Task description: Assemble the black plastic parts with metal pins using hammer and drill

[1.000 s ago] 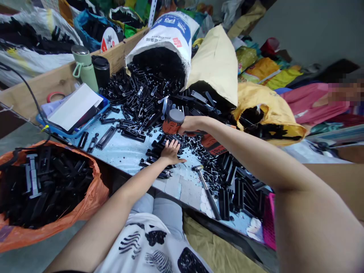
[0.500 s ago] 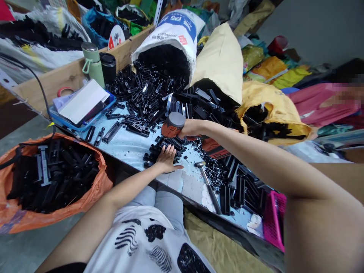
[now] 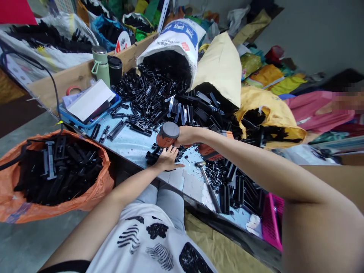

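Observation:
My right hand (image 3: 188, 135) is wrapped round an orange and grey cordless power driver (image 3: 168, 134), held over the bench with its rounded end toward me. The driver's tip is hidden behind its body and my hand. My left hand (image 3: 167, 158) lies flat, fingers stretched and thumb out to the side, on a row of black plastic parts (image 3: 152, 155) just below the driver. Beside them a hammer (image 3: 209, 187) rests near a heap of small screws (image 3: 214, 172).
Black parts (image 3: 148, 94) spill from a white sack (image 3: 170, 41); a cream sack (image 3: 220, 68) and yellow sack (image 3: 278, 110) stand beside it. An orange sack (image 3: 96, 189) of parts sits left. A blue tray (image 3: 68, 118), green flask (image 3: 101, 68) and pink basket (image 3: 270, 223) edge the bench.
My right hand has brought the driver slightly left and down, closer to my left hand's fingers. My left hand stays on the black parts. The whole view has shifted a little.

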